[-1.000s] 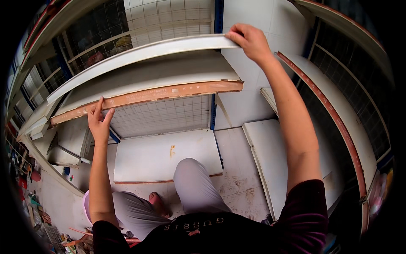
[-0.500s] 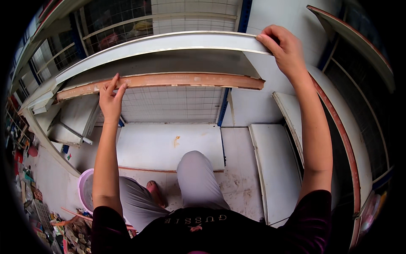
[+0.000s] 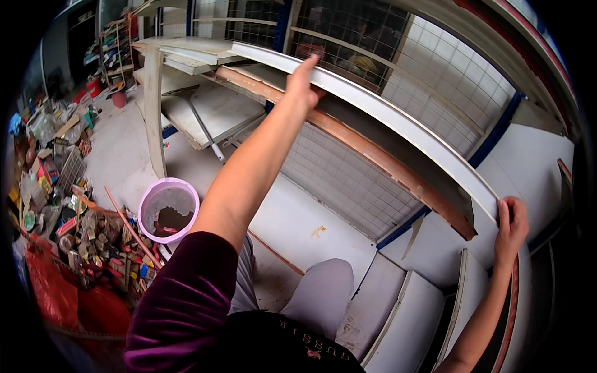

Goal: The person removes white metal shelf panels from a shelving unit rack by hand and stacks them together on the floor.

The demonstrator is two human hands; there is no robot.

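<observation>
White rail: long white rail is running slantwise above the brown-fronted shelf; its left end is lying near the stacked pale boards
Left hand: left hand is touching the rail toward its left end, fingers partly spread; cannot tell whether it is gripping
Right hand: right hand is pinching the rail's right end, fingers bent closely
Behind: wire mesh panel is standing below the shelf
Floor: lilac bucket is sitting beside the mixed clutter heap

Soft diffuse light; white strip bowed; corners black.
</observation>
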